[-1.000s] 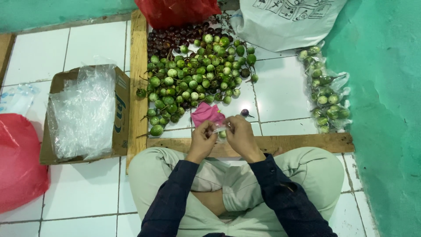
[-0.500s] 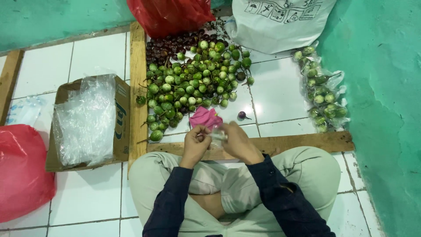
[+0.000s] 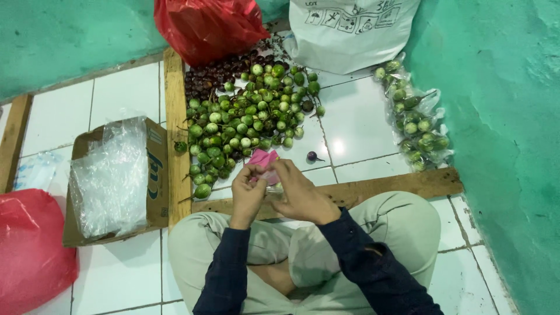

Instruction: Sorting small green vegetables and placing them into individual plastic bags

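Down on the white tile floor point(image 3: 122, 99) sits a person w/ legs crossed. Biggest things first: a white sack point(image 3: 350, 35) leans on the green wall up top, w/ a red bag point(image 3: 204, 26) beside it & another red bag point(image 3: 26, 245) at the far left. Next is a cardboard box point(image 3: 156, 175) full of clear plastic bags point(image 3: 108, 181). Right of the box, past a wood plank, lies a big pile of round green fruits point(image 3: 245, 122), w/ some dark ones point(image 3: 216, 73) at the back. Over by the R wall are a few packed bags of green fruits point(image 3: 417, 122), already filled.

Now the small stuff. Both hands are close together, just in front of the knees. The left hand point(image 3: 248, 195) & the right hand point(image 3: 300, 195) have fingers pinched shut on a little pink thing point(image 3: 263, 158), which sits at the near edge of the pile. What the pink thing is, I can't tell; it's partly hidden by the fingers. One tiny purple fruit point(image 3: 312, 156) lies alone, just beside the R hand.

My guess at the step: the hands are busy picking at or opening the pink thing, not grabbing fruit yet. Any next move needs soft, careful fingertips, since the thing is small & thin, & the pile is near enough to bump.
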